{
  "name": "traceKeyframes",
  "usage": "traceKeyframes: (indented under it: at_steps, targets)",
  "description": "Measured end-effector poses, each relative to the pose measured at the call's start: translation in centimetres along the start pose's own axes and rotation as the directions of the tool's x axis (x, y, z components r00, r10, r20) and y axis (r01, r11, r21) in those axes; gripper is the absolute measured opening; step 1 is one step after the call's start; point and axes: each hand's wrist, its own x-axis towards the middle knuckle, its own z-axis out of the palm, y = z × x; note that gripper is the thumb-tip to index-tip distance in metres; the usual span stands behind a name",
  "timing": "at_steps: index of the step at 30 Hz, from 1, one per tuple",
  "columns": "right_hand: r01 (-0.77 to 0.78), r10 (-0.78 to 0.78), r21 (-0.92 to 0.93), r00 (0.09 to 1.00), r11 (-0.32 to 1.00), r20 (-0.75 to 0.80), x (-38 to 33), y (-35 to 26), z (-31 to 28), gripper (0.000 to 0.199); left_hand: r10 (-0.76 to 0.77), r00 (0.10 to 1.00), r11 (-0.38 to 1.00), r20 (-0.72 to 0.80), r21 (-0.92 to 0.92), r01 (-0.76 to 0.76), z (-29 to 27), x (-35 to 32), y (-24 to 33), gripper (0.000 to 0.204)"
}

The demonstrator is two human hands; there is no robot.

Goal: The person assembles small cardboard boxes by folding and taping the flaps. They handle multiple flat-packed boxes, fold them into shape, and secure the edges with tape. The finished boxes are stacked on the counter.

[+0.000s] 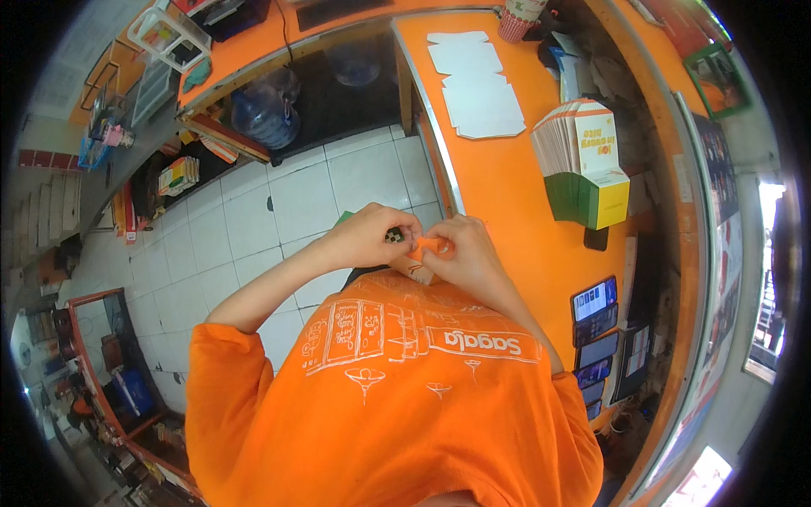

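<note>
Both my hands meet in front of my chest, above the white tiled floor. My left hand and my right hand together grip a small orange and white cardboard piece, its orange flap pinched between my fingers. Most of the piece is hidden by my hands and my orange shirt. To my right runs the orange counter.
On the counter lie flat white carton blanks, a fanned stack of folded yellow, green and white cartons, a row of phones and a paper cup. Water jugs stand under a far counter. Shelves fill the left side.
</note>
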Motion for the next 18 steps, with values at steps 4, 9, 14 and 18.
traceKeyframes:
  at_steps: [4, 9, 14, 18]
  targets:
    - [0.030, -0.029, -0.039, 0.999, 0.999, 0.027, -0.8, -0.3, 0.9, 0.022, 0.054, 0.998, 0.997, -0.020, 0.047, -0.053, 1.3, -1.0, -0.7, 0.016]
    - [0.093, -0.092, -0.069, 0.996, 0.993, 0.019, -1.9, -0.3, 2.3, 0.019, -0.010, 1.000, 0.998, -0.010, -0.056, 0.010, 2.9, -2.4, -1.8, 0.014]
    - [0.100, -0.097, -0.081, 0.994, 0.992, 0.040, -2.5, -0.4, 2.6, 0.018, -0.028, 0.996, 0.993, -0.090, -0.120, 0.017, 4.6, -3.6, -2.0, 0.012]
    - [0.104, -0.096, -0.100, 0.992, 0.990, 0.081, -2.6, -0.6, 2.7, 0.019, -0.076, 0.991, 0.988, -0.112, -0.144, 0.060, 5.2, -4.4, -1.7, 0.011]
